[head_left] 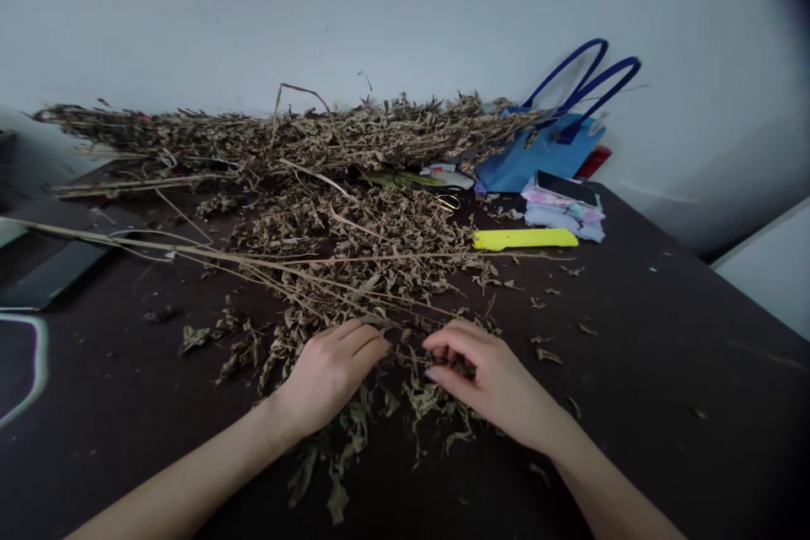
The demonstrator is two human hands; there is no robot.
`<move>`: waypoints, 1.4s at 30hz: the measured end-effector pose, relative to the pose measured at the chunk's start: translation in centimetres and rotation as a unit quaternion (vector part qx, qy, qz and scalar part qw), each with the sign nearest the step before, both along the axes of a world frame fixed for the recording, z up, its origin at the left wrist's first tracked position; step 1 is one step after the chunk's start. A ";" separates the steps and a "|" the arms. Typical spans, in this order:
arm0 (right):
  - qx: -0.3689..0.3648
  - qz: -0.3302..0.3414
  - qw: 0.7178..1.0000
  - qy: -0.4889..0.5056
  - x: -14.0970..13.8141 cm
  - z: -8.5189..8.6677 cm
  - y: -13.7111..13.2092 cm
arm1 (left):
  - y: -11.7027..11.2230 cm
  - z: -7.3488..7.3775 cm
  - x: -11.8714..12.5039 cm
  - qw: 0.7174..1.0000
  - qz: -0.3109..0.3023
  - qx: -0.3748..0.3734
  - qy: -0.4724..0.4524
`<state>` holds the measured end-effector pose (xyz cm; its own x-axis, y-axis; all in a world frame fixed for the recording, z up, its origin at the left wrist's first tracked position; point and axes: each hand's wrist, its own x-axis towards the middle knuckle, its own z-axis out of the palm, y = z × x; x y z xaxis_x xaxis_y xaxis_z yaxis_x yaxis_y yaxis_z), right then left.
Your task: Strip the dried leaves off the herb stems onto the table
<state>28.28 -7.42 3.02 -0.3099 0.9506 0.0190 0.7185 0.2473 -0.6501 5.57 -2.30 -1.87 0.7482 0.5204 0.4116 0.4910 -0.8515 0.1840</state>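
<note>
A heap of dried brown leaves (354, 240) covers the middle of a dark table (664, 354), with long bare stems (190, 251) lying across it. My left hand (332, 371) rests palm down on the near edge of the leaves, its fingers together and pointing right. My right hand (487, 375) lies beside it with curled fingers pinching a small clump of dried leaves (461, 368). Loose leaves (342, 456) are scattered under and between both wrists.
A large bundle of dried stalks (266, 135) lies along the white wall. At the back right stand a blue bag (550, 143), folded cloths with a phone on top (563, 202), a yellow flat strip (525, 238) and scissors (449, 201). A dark flat device (51, 274) lies at left.
</note>
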 end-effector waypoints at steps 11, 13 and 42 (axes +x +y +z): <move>-0.011 0.031 0.999 -0.028 0.4 -0.4 -0.1 | 0.4 0.1 -0.1 1.000 0.018 -0.005 -0.019; -0.005 0.032 0.999 -0.029 0.4 -0.5 -0.1 | 0.4 0.1 0.0 0.999 0.019 -0.005 -0.025; 0.021 0.053 0.998 0.007 -0.4 -0.7 -0.4 | -1.2 1.1 2.2 0.989 -0.013 -0.080 -0.123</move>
<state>27.90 -7.83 2.30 -0.4074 0.9111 0.0624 0.6779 0.3475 -0.6478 7.80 -3.46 -0.74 0.6498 0.5748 0.4974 0.3920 -0.8140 0.4286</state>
